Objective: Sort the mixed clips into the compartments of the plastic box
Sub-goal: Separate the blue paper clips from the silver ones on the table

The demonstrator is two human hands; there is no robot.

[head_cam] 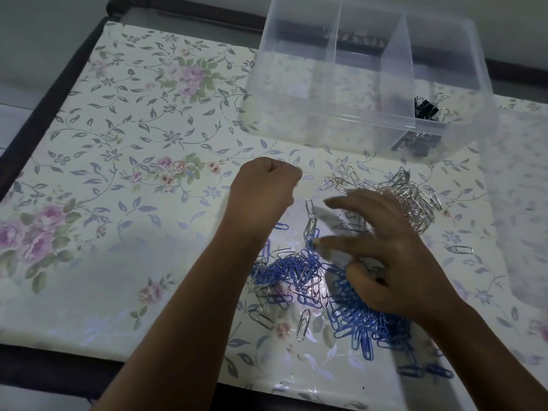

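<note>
Left hand (264,188) clenched, nothing seen held, at 11 o'clock of blue clips (355,317) — right hand (397,259) spread, released, over them; plastic box (335,116) at 12.

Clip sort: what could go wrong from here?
Silver and blue clips are tangled in the mixed heap; a pinch may lift both colours together. Some blue paper clips lie near the table edge; the right hand could sweep them off. The stray silver clip might be missed.
</note>
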